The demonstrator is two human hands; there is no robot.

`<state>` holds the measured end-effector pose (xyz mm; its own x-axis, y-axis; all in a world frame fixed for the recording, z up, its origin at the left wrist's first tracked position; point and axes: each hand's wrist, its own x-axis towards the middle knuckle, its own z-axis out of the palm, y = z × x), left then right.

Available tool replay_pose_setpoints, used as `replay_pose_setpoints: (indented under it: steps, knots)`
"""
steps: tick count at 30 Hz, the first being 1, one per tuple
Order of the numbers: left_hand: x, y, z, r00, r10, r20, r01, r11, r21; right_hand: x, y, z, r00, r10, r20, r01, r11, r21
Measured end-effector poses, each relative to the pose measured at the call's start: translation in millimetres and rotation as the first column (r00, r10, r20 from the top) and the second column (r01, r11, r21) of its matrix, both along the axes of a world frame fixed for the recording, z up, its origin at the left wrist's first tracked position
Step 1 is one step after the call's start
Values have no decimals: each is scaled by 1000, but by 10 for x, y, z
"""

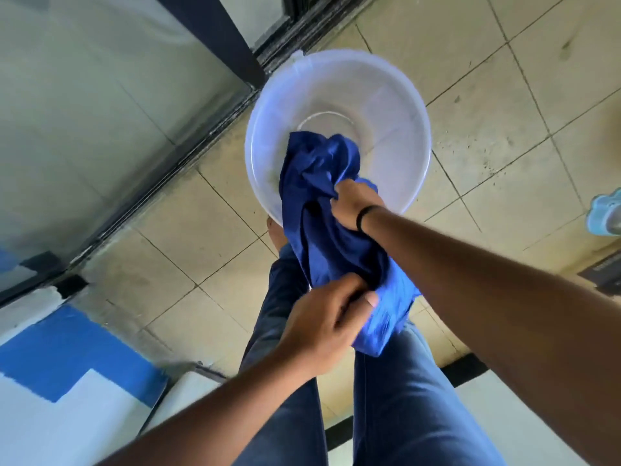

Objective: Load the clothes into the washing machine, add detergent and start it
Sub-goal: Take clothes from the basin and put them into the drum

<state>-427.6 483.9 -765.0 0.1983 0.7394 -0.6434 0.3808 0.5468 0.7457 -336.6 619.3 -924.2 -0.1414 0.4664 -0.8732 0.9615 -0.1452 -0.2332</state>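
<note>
A blue garment (322,230) hangs out of a white plastic bucket (396,105) that stands on the tiled floor in front of my feet. Its upper end still lies inside the bucket, against the near wall. My right hand (353,205), with a black band on the wrist, grips the cloth at the bucket's near rim. My left hand (326,317) grips the garment's lower end above my knees. Apart from this garment the bucket's bottom shows bare.
A white and blue surface (67,391) fills the lower left corner, close to my left leg. A glass door with a dark frame (215,31) runs along the left. A light blue sandal (605,213) lies at the right edge. My legs in blue jeans (403,398) stand below.
</note>
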Motion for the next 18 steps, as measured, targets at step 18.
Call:
replay_pose_setpoints:
  steps: [18]
  knots:
    - [-757, 206, 2150, 707, 664, -244, -614, 747, 254, 140, -187, 3428, 819, 560, -123, -507, 808, 300]
